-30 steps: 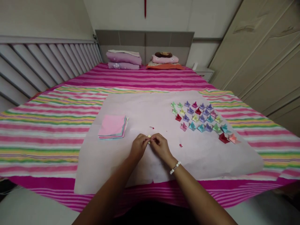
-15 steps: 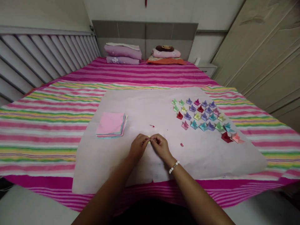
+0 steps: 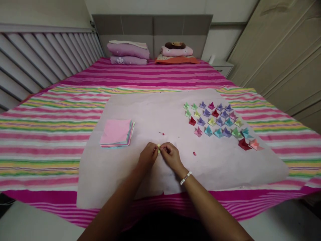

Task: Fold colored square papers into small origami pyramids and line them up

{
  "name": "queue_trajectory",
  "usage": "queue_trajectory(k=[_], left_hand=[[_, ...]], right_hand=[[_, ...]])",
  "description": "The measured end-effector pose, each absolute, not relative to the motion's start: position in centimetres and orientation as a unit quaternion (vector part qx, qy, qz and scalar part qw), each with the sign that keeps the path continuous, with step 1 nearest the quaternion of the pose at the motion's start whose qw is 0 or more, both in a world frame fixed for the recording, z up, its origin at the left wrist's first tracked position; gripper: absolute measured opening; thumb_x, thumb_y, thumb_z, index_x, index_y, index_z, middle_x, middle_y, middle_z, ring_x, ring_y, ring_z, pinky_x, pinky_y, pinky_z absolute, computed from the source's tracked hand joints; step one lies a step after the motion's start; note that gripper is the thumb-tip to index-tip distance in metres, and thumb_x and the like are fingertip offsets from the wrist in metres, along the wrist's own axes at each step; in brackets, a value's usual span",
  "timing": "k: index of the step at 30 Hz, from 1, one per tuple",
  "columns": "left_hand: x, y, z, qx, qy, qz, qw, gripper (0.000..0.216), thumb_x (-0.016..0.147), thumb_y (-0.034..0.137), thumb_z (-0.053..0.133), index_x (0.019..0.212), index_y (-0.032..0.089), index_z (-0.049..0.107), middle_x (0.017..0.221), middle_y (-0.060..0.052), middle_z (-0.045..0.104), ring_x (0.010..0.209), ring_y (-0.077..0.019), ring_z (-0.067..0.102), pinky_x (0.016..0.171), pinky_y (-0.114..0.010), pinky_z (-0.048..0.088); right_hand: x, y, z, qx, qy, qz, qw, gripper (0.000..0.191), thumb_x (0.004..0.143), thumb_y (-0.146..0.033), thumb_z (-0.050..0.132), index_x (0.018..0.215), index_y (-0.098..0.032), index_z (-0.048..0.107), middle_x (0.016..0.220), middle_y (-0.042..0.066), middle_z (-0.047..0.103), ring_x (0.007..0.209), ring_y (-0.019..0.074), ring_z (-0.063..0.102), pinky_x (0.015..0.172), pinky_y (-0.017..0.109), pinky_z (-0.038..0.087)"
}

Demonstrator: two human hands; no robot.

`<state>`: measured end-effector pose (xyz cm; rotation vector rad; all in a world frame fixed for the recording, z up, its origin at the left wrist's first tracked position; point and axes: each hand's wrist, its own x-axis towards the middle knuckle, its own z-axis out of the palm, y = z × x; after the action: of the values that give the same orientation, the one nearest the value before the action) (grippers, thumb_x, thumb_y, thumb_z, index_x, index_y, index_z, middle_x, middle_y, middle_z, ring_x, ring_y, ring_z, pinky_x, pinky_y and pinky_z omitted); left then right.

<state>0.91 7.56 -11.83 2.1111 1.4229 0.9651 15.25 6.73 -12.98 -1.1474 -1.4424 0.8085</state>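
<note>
Between my two hands is a small pale-yellow piece of folded paper (image 3: pixel 158 147), largely covered by the fingertips. My left hand (image 3: pixel 148 154) pinches its left side, and my right hand (image 3: pixel 171 154), with a white beaded bracelet on the wrist, pinches its right side. Just beyond the hands lies a small red-tipped pin-like thing (image 3: pixel 162 133). A little red scrap (image 3: pixel 194 153) rests to the right of my right hand. To the left sits a stack of square coloured papers (image 3: pixel 116 131), pink on top.
Rows of small folded paper figures (image 3: pixel 218 122) in several colours stand on the right of the large pale sheet (image 3: pixel 140 107). Beneath it is a striped bedspread (image 3: pixel 37 134). Folded bedding (image 3: pixel 129 52) and a pillow stack (image 3: pixel 177 55) lie by the headboard (image 3: pixel 137 25).
My view has shifted slightly, so the bed and headboard sit a little higher. The fingers have parted a little, and more of the yellow paper shows between them.
</note>
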Motion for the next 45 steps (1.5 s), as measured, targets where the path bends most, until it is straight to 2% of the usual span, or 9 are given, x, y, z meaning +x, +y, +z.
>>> queue_trajectory(k=[6, 12, 21, 28, 32, 39, 45], left_hand=[[0.7, 7.41, -11.62, 0.763, 0.52, 0.327, 0.202, 0.013, 0.085, 0.011, 0.044, 0.08, 0.021, 0.051, 0.082, -0.002, 0.055, 0.079, -0.0175, 0.054, 0.073, -0.03, 0.045], [0.92, 7.2, -11.49, 0.756, 0.538, 0.313, 0.202, 0.007, 0.088, 0.019, 0.046, 0.087, 0.021, 0.053, 0.083, -0.001, 0.056, 0.073, -0.0153, 0.054, 0.068, -0.027, 0.044], [1.35, 7.35, -11.44, 0.763, 0.541, 0.291, 0.201, 0.012, 0.088, 0.015, 0.041, 0.083, 0.022, 0.05, 0.086, -0.003, 0.054, 0.079, -0.018, 0.054, 0.066, -0.028, 0.042], [0.87, 7.18, -11.96, 0.743, 0.553, 0.321, 0.195, 0.011, 0.086, 0.013, 0.041, 0.084, 0.021, 0.049, 0.083, -0.002, 0.053, 0.076, -0.0171, 0.053, 0.068, -0.029, 0.043], [0.94, 7.01, -11.58, 0.743, 0.542, 0.334, 0.206, 0.006, 0.088, 0.022, 0.048, 0.092, 0.021, 0.052, 0.088, -0.001, 0.056, 0.068, -0.0137, 0.053, 0.066, -0.027, 0.044], [1.35, 7.08, -11.11, 0.754, 0.516, 0.345, 0.214, 0.011, 0.089, 0.019, 0.046, 0.087, 0.022, 0.056, 0.09, -0.002, 0.057, 0.084, -0.0165, 0.056, 0.074, -0.028, 0.045], [1.01, 7.14, -11.54, 0.737, 0.511, 0.381, 0.224, 0.011, 0.085, 0.014, 0.046, 0.083, 0.021, 0.054, 0.085, -0.003, 0.056, 0.083, -0.0169, 0.055, 0.075, -0.029, 0.045]], right_hand=[[15.25, 6.71, -12.97, -0.482, -0.611, 0.334, 0.532, 0.008, 0.082, -0.023, 0.056, 0.077, -0.02, 0.062, 0.075, 0.002, 0.059, 0.065, 0.0148, 0.054, 0.059, 0.027, 0.044], [15.24, 6.64, -12.8, -0.481, -0.614, 0.331, 0.531, 0.009, 0.082, -0.023, 0.056, 0.077, -0.021, 0.062, 0.075, 0.002, 0.059, 0.065, 0.0151, 0.054, 0.059, 0.027, 0.044], [15.24, 6.62, -12.76, -0.479, -0.619, 0.328, 0.529, 0.01, 0.083, -0.021, 0.055, 0.076, -0.02, 0.062, 0.076, 0.002, 0.058, 0.065, 0.0151, 0.054, 0.059, 0.027, 0.043], [15.22, 6.62, -12.77, -0.481, -0.614, 0.328, 0.533, 0.009, 0.082, -0.021, 0.055, 0.075, -0.02, 0.061, 0.075, 0.002, 0.059, 0.064, 0.015, 0.054, 0.058, 0.027, 0.044], [15.23, 6.62, -12.74, -0.481, -0.61, 0.329, 0.537, 0.008, 0.081, -0.021, 0.055, 0.076, -0.021, 0.061, 0.075, 0.002, 0.059, 0.065, 0.0154, 0.055, 0.058, 0.027, 0.045], [15.26, 6.53, -12.55, -0.482, -0.607, 0.33, 0.538, 0.008, 0.082, -0.022, 0.056, 0.076, -0.021, 0.061, 0.074, 0.002, 0.059, 0.065, 0.0157, 0.055, 0.059, 0.028, 0.045], [15.23, 6.46, -12.56, -0.484, -0.599, 0.337, 0.542, 0.008, 0.081, -0.022, 0.055, 0.076, -0.021, 0.061, 0.074, 0.002, 0.058, 0.064, 0.0149, 0.054, 0.058, 0.026, 0.045]])
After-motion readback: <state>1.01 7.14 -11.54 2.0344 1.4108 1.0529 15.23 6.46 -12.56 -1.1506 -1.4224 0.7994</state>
